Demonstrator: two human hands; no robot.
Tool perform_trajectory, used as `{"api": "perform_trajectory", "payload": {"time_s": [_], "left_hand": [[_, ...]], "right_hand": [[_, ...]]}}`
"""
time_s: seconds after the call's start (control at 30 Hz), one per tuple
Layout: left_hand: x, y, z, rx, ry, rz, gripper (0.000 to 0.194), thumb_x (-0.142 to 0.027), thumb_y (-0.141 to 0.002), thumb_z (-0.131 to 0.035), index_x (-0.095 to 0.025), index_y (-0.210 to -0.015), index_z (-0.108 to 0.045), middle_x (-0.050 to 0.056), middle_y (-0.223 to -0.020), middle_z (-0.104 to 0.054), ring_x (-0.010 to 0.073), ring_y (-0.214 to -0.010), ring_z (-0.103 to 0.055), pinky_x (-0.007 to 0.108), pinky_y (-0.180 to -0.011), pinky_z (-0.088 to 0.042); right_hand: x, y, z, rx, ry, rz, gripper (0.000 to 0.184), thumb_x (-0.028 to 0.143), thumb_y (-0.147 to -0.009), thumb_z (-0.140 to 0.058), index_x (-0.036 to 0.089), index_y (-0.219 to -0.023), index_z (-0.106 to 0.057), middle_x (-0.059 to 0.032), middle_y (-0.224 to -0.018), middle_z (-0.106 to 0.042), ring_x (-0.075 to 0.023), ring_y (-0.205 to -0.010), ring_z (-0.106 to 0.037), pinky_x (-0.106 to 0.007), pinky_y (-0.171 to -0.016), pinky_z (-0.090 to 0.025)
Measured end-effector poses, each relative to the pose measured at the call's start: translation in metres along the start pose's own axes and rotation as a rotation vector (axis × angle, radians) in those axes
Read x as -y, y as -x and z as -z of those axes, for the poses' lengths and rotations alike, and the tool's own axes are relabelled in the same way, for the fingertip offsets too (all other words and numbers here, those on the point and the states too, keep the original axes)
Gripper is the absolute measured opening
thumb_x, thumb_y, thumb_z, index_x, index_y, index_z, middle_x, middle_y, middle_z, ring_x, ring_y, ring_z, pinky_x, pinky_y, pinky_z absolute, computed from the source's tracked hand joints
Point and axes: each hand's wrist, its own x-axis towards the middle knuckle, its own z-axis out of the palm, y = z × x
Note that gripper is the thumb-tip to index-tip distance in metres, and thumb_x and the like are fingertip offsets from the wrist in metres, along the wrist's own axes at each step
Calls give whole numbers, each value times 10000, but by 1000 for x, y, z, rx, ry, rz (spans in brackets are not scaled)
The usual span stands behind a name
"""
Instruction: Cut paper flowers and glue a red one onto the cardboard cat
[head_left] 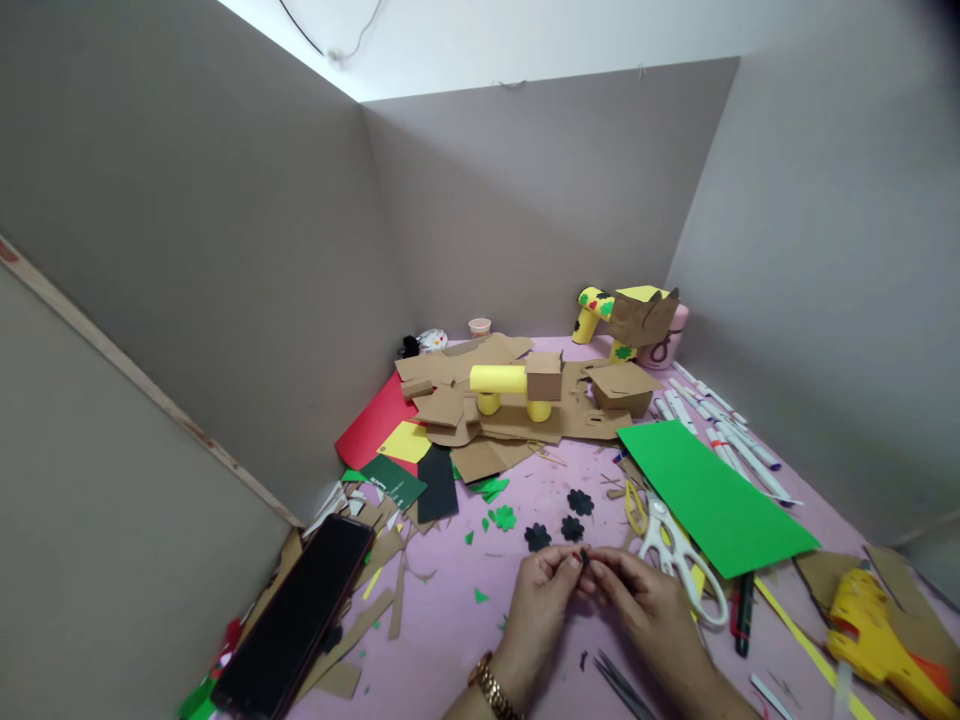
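From where I'm standing, the small black piece [585, 558] is hardly showing: the L hand [546, 590] & R hand [649, 605] are covering most of it, so I'm not making out its exact shape. Metal blades [616, 683] nr the R hand are running out of view at the bottom, & the yellow glue gun [874, 635] is getting cut off far R. As for the black bit, it's sitting b/w the fingertips, w/ L thumb & finger pinching one side & the R pair pinching the other, both grips v. narrow. The lower fingers are curling under, mostly hidden. Just beyond, 3 black paper flowers [537, 537] are lying on the pink tabletop [450, 600], one right beside the L knuckles. A dark phone [300, 610] is resting well off L.
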Motion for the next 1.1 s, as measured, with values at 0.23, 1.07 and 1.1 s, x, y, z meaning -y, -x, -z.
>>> {"api": "perform_trajectory", "payload": {"time_s": [0.23, 1.07, 1.1], "left_hand": [[-5, 1, -2, -2, 2, -18, 286, -343, -712, -709, -80, -824, -709, 40, -637, -630, 115, -586, -530, 224, -590, -405], [1, -3, 3, 114, 234, 182, 330, -402, -679, -733, -140, -670, -533, -26, -479, -548, 70, -412, -475, 190, -448, -336], [1, -3, 3, 115, 247, 190, 328, -400, -677, -735, -140, -679, -535, -28, -480, -547, 74, -411, -483, 195, -456, -351]], "right_hand": [[-1, 1, -1, 29, -15, -20, 227, 336, -852, -524, 189, -928, -680, -89, -867, -738, -241, -794, -677, -313, -683, -531], [10, -4, -4, 235, -629, -283, 315, 448, -747, -692, 147, -663, -650, -5, -565, -647, -80, -469, -514, -190, -469, -387], [10, -4, -4, 230, -634, -290, 304, 439, -743, -700, 147, -675, -652, -4, -569, -651, -79, -470, -517, -189, -472, -390]]}}
